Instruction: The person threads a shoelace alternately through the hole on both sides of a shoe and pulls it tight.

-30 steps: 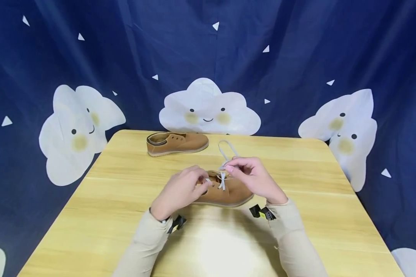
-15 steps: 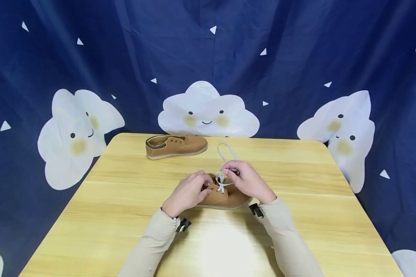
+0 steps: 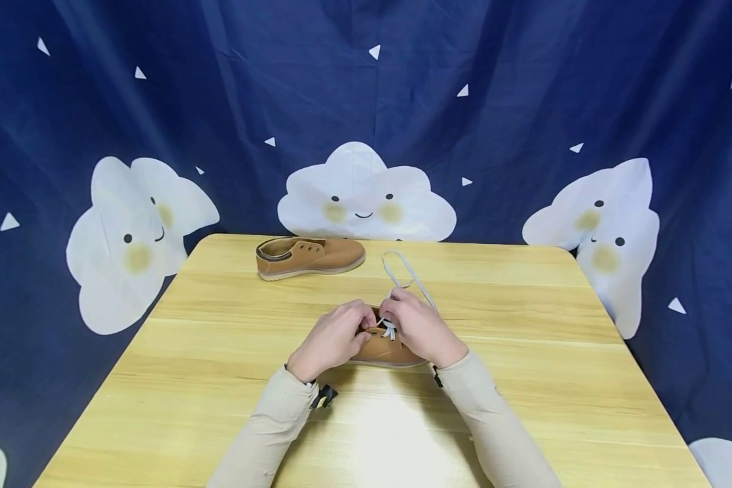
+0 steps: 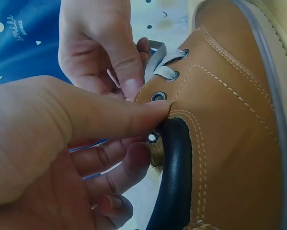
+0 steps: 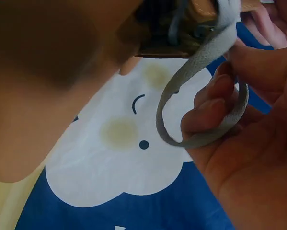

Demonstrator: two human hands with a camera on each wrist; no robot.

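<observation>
A brown shoe (image 3: pixel 383 352) rests on the table, toe to the right. My left hand (image 3: pixel 335 337) pinches the eyelet flap of its opening between thumb and fingers; in the left wrist view the thumb lies just beside a bare metal eyelet (image 4: pixel 158 97). A pale grey shoelace (image 4: pixel 166 71) runs through the eyelets nearer the toe. My right hand (image 3: pixel 423 327) pinches the lace close to the flap, its fingertips near the left hand's. In the right wrist view the lace (image 5: pixel 200 62) curves in a loop past the right fingers. The lace tip is hidden.
A second brown shoe (image 3: pixel 311 257), without a lace in its eyelets, stands at the back left of the wooden table (image 3: pixel 158 379). A long loop of lace extends behind the right hand. A blue curtain (image 3: pixel 500 122) with white clouds hangs behind the table.
My right hand has moved left and down, with the lace, to the eyelet flap beside the left hand. The left hand has shifted slightly right, now holding at the flap.
</observation>
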